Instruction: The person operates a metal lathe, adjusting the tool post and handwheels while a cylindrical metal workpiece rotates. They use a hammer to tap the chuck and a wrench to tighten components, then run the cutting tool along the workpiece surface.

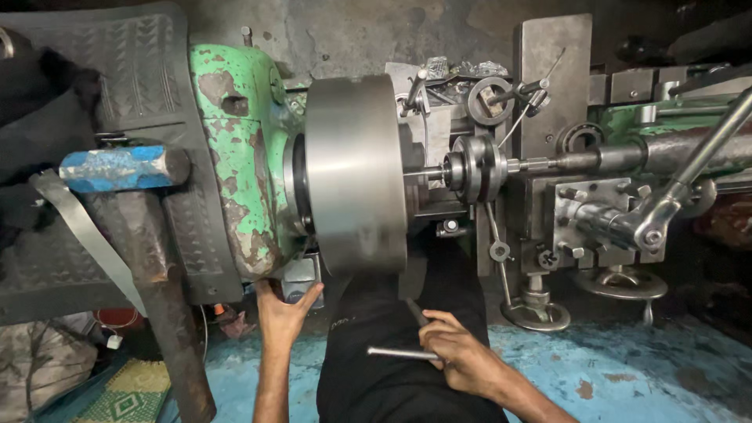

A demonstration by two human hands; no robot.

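Left hand [283,309] presses open-fingered under the lathe chuck [354,168]; right hand's [458,354] grip closes round a thin steel rod [399,353]

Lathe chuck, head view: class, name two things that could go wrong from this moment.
1. The left hand rests just under the big steel chuck; if it turns, the fingers could be caught.
2. The right hand holds a thin metal rod near the chuck; it might be snagged or slip to the blue floor.

blue-headed hammer [117,168], ribbed black mat [133,70]
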